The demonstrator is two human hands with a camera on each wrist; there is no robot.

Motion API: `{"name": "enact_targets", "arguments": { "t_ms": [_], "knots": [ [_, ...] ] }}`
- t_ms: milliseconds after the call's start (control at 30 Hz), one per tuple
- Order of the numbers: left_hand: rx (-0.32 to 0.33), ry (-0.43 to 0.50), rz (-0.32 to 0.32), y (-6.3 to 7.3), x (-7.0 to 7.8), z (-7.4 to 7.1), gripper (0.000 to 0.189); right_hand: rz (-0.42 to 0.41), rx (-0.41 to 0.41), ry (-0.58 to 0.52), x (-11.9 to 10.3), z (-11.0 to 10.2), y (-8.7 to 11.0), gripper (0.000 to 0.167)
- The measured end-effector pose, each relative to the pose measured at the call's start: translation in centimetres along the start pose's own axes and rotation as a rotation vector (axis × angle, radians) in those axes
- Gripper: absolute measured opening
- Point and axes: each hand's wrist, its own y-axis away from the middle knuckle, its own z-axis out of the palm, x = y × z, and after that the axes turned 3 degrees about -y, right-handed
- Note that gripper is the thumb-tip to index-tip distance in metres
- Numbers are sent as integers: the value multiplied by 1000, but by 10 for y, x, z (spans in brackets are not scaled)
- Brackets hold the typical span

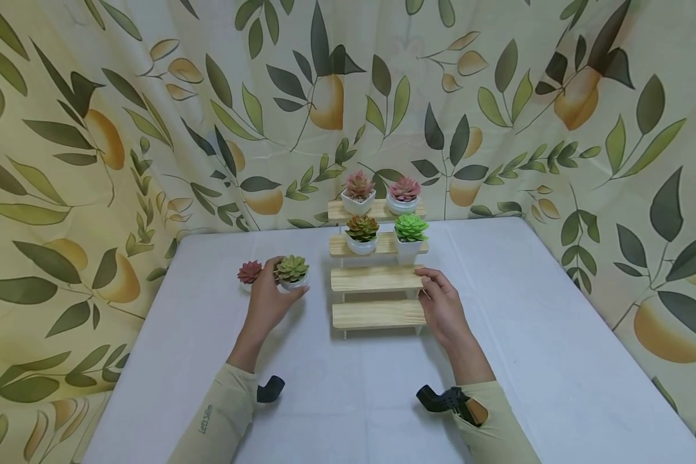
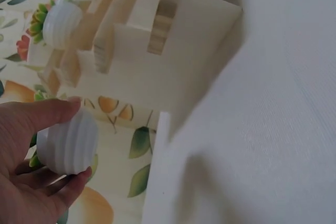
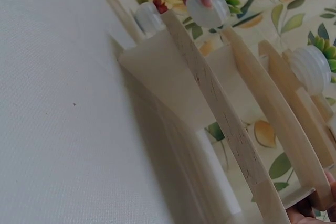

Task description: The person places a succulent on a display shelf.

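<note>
My left hand (image 1: 269,301) grips a yellow-green artificial succulent (image 1: 292,268) in a white pot, left of a stepped wooden shelf stand (image 1: 377,280). Thumb and fingers wrap round the ribbed pot (image 2: 68,142) in the left wrist view, where it is clear of the tabletop. Beside that hand, partly hidden by it, stands a dark red succulent (image 1: 249,271). My right hand (image 1: 444,310) holds the right end of the stand's second step from the front. Only its fingertips (image 3: 298,214) show at the lower corner of the right wrist view.
The stand's rear steps carry two pink succulents (image 1: 359,185) (image 1: 405,189), a reddish-green one (image 1: 362,229) and a bright green one (image 1: 410,228). Its two front steps are bare wood. A white cloth (image 1: 348,399) covers the table; a leaf-and-fruit patterned curtain (image 1: 203,161) hangs behind.
</note>
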Motion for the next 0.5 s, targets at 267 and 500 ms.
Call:
{"name": "enact_targets", "arguments": {
  "t_ms": [267, 500],
  "knots": [
    [-5, 43, 54, 5, 15, 1, 79, -7, -9, -11, 1, 0, 1, 31],
    [-4, 77, 99, 7, 25, 8, 79, -8, -2, -9, 1, 0, 0, 32]
  ]
}}
